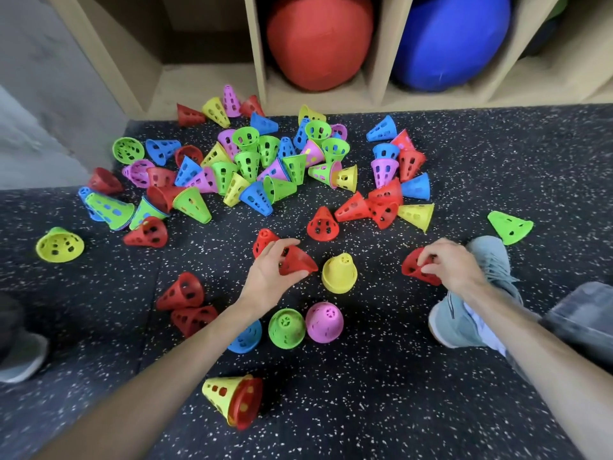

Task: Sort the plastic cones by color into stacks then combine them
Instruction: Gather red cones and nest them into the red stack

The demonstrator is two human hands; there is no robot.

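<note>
My left hand [270,275] grips a red cone [298,262] tilted on its side above the floor, with another red cone [263,240] lying just behind it. My right hand [451,263] pinches the rim of a second red cone [413,265] lying on the floor by my shoe. Upright in front of me stand a yellow cone [339,273], a pink cone [324,322], a green cone [287,328] and a blue cone [247,336] partly hidden by my left forearm. A big heap of mixed cones [258,167] lies further back.
Two red cones [185,305] lie left of my left arm, and a yellow cone nested with a red one [234,401] lies near me. My shoe [471,300] is at right, another shoe [20,356] at left. A wooden shelf [258,61] with a red and a blue ball stands behind.
</note>
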